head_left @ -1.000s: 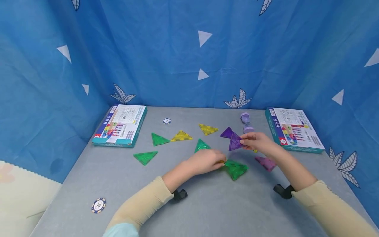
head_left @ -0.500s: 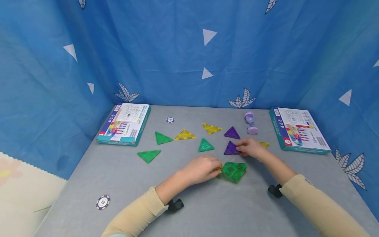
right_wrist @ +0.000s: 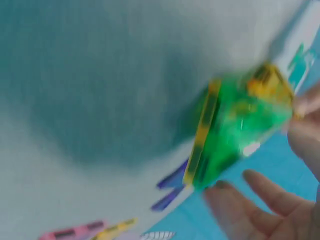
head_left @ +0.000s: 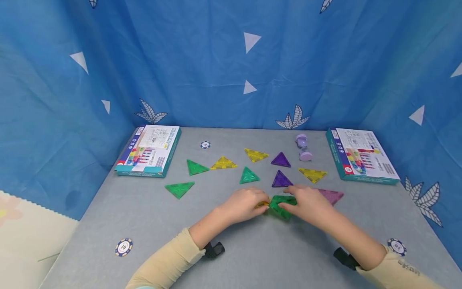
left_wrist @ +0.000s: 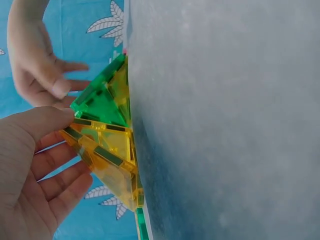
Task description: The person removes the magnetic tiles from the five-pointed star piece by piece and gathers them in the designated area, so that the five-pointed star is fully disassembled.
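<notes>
Leaving the near purple triangle (head_left: 282,179), the right hand (head_left: 312,204) has come to the green side of the joined tile shape (left_wrist: 107,167). Half a second ago its fingertips were on that purple triangle; now the triangle lies flat just beyond them on the grey table (head_left: 252,257), with the far purple triangle (head_left: 280,159) a little behind it.

The left hand (head_left: 245,204) stays at its place: it pinches a yellow corner of the shape, thumb on the near side and fingers behind. The shape therefore sits between the two hands, its green part (left_wrist: 97,112) on the far side from the left grip. The right fingers are loosely stretched beside this green part; from the blur I cannot tell if they touch it, but they do not grasp it.

To the right of the shape, past the right hand, the yellow tile (head_left: 313,174) now shows whole, and the pink tile (head_left: 331,196) shows partly. For the work, I judge this means attention is again on the shape, while the purple triangle remains unjoined.
</notes>
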A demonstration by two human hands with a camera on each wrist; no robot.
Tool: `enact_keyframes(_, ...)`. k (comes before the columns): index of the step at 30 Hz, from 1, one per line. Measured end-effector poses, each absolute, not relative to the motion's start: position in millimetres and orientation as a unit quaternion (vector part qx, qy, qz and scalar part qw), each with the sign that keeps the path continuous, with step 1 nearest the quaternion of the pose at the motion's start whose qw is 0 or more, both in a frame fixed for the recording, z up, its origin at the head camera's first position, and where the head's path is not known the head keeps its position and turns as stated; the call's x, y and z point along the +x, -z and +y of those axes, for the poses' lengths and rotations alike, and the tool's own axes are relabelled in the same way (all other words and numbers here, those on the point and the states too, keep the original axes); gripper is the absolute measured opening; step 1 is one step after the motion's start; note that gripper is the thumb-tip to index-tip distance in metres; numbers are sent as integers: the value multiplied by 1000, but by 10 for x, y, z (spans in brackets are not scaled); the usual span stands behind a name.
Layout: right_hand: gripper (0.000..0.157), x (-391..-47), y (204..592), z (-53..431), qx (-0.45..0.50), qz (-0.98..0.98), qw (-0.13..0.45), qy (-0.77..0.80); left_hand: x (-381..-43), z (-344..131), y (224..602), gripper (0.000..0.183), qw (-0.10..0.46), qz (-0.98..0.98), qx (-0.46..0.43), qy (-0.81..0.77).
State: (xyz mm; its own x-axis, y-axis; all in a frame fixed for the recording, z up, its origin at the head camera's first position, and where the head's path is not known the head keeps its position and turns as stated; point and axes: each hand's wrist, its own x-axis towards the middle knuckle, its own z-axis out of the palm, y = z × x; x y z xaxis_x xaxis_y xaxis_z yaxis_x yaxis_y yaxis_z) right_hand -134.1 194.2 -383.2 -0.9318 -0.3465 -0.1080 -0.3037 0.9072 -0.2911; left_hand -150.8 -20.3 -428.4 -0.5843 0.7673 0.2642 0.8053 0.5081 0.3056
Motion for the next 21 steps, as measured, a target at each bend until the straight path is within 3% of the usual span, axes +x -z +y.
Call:
enact_keyframes(4, 57, -1244, 3965, 1851, -166, 979, 74, 92, -1503, -198, 4285, 12, 43, -874, -436, 211)
enact_keyframes(12, 33, -1197, 4138, 1757, -200, 975, 20, 97, -1476, -201, 4320, 11, 37, -878, -419, 226)
enact_keyframes(21, 27, -1059, 4177, 1584, -266, 951, -12, 159, -1246, -307, 4232, 13, 81, -893, -410, 166)
